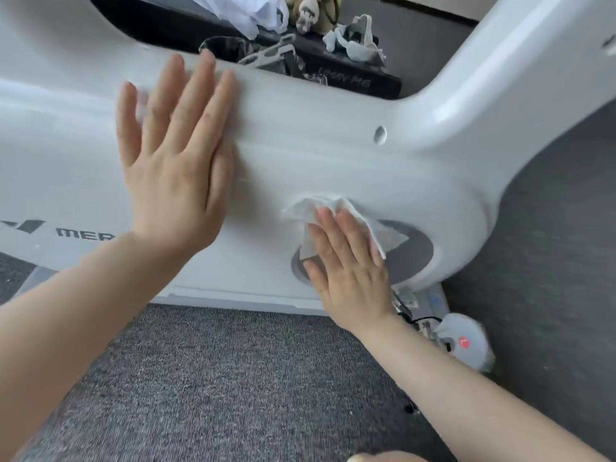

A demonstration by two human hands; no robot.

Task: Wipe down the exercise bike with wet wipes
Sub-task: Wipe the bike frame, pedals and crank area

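Observation:
The white body of the exercise bike (333,151) fills the upper half of the view, with a grey round crank cover (413,251) at its lower right. My right hand (346,261) presses a crumpled white wet wipe (306,211) flat against the body, over the grey cover. My left hand (176,155) lies flat with straight fingers on the bike's body further left, near its top edge; a bit of white wipe seems to show between its fingers.
Grey carpet (233,378) covers the floor below the bike. A pedal with a red mark (463,341) sits at the lower right. Behind the bike lie a black box (350,78), white plastic bags (253,15) and crumpled wipes (356,41).

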